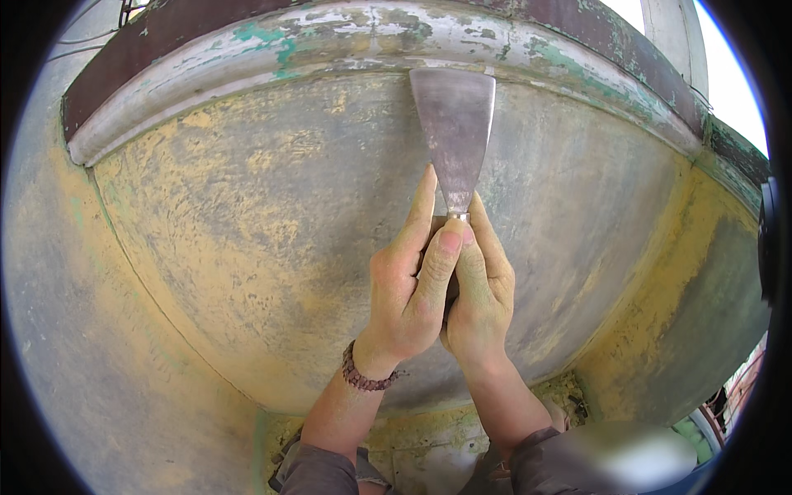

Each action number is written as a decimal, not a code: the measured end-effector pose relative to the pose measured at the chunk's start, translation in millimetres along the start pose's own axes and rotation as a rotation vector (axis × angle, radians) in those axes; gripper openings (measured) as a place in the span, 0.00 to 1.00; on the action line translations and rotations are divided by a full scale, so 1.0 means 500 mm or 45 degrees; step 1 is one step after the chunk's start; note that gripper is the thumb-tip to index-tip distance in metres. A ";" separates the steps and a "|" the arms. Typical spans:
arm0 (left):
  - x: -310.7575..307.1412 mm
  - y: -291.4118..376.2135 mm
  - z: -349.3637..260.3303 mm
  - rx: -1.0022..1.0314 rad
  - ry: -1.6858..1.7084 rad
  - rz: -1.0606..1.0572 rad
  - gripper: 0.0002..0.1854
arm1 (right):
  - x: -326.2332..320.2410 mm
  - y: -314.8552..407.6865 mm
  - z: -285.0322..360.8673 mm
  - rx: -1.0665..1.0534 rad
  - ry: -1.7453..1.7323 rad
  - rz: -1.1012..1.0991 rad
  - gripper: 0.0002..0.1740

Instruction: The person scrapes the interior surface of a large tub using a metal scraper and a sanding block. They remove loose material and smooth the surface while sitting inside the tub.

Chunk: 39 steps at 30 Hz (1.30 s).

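Note:
Both hands are closed together around the handle of a putty knife point(455, 130), a wide metal scraper whose blade points up, away from me. My left hand point(411, 291) has a braided bracelet at the wrist, with the thumb along the handle near the metal collar. Beside it, my right hand point(486, 291) wraps the other side, its thumb next to the left one. The handle is mostly hidden by the fingers. The blade's broad edge lies at the underside of a moulded ledge point(371, 37) with flaking white and green paint; whether it touches cannot be told.
A wall point(247, 235) with patchy yellow paint over grey fills the view before me. Side walls stand at left point(68, 297) and right point(687, 322). Thin wires hang at the upper left. Below are tiled flooring point(427, 464) and debris by the wall's foot.

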<state>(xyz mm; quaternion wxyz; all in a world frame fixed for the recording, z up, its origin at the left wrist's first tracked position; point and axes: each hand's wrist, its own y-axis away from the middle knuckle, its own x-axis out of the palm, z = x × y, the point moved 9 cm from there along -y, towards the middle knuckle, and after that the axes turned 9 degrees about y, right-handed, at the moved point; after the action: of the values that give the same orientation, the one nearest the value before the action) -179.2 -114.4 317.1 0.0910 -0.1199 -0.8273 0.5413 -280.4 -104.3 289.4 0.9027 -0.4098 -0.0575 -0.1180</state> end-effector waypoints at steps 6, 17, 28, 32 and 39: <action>-0.001 0.001 -0.004 -0.031 0.001 0.010 0.31 | 0.002 0.002 0.002 0.008 -0.024 -0.008 0.30; 0.003 0.006 -0.005 -0.077 0.013 -0.003 0.31 | -0.003 0.007 0.001 -0.005 -0.028 -0.019 0.30; 0.000 0.005 -0.007 -0.076 0.025 0.001 0.31 | -0.001 0.007 0.005 0.006 -0.018 -0.003 0.31; 0.000 0.005 -0.007 -0.073 0.043 0.002 0.32 | -0.006 0.006 -0.005 0.021 0.011 -0.060 0.32; -0.002 0.005 -0.007 -0.058 0.048 -0.008 0.32 | -0.005 0.007 -0.002 0.033 0.030 -0.040 0.33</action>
<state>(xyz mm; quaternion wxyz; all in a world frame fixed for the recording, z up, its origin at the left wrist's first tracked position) -177.1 -110.8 316.2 0.1056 -0.1296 -0.8380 0.5195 -281.7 -102.6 285.7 0.9066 -0.3956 -0.0547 -0.1362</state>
